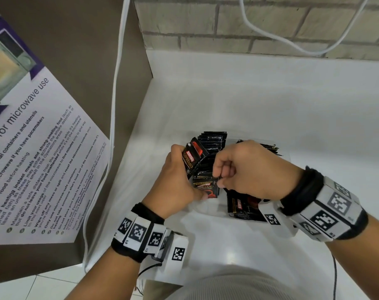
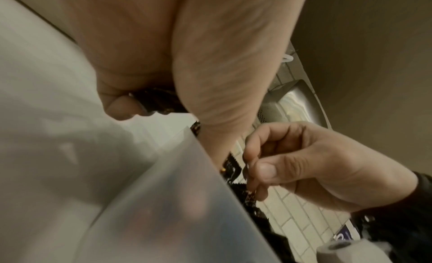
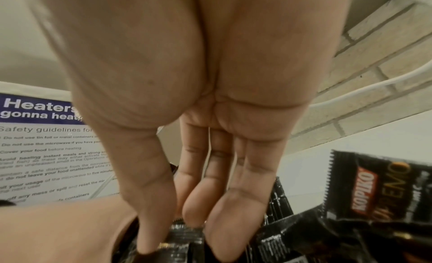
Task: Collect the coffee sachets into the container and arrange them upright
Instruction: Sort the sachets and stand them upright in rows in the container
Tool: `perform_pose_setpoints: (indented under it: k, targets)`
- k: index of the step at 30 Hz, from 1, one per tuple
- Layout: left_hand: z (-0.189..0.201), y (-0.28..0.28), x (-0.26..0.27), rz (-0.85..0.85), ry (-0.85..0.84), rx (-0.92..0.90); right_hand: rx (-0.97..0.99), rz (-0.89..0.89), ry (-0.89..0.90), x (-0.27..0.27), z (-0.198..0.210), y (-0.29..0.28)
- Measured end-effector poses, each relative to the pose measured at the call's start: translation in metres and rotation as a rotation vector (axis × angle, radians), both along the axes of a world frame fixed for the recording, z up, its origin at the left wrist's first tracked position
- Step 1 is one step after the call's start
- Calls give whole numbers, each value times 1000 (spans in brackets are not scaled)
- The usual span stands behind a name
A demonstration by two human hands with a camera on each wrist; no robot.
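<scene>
A clear plastic container [image 1: 208,210] stands on the white counter and holds several black Kopiko coffee sachets. My left hand [image 1: 184,174] grips a bundle of sachets [image 1: 194,158], tilted, at the container's left side. My right hand [image 1: 219,180] pinches the top edge of a single sachet [image 1: 207,188] between thumb and forefinger, just right of the bundle. A row of sachets [image 1: 212,140] stands upright at the back. Other sachets [image 1: 241,210] lie flat under my right wrist. In the right wrist view the thumb [image 3: 149,228] and fingers [image 3: 224,230] close on the sachet's edge [image 3: 184,237].
A microwave safety poster [image 1: 32,165] hangs on the brown wall at left, with white cables [image 1: 114,105] running down beside it. A brick wall [image 1: 249,22] with another cable [image 1: 292,43] backs the counter [image 1: 270,100]. The counter's front edge is by my body.
</scene>
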State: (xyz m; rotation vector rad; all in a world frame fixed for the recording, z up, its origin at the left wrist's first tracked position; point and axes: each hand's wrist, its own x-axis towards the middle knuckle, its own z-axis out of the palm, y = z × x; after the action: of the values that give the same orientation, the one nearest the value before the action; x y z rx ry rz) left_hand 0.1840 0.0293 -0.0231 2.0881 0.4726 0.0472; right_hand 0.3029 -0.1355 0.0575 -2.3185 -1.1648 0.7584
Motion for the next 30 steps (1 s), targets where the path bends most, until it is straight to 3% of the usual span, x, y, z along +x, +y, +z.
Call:
perform_pose_setpoints:
  k: [5,9,11,15,20,23,26,28,30]
  targets:
    - [37,9,-14,-21,-157,-279,151,-81,-11,7,10,-7]
    - [70,14,-19,8,-194,-893,390,-175,44,6,25,-6]
    - [81,13,-22,-61,-124,-1022,494,-178,81,4,31,-5]
    - [80,11,-25,-169,3,-1104,596,-111,149,-1,35,-2]
    - [75,4,-23,-231,83,-1121,505,-114,155,-4,26,3]
    - [74,2,-22,-138,93,-1116,587,-247,57,-1,23,2]
    - [73,-2,-18,36,57,-1135,794,-338,-39,4,31,0]
    - [75,-5,-14,141,3,-1195,803,-190,-203,5,32,0]
    - [77,-7,-10,163,-32,-1218,688,35,-304,1,25,2]
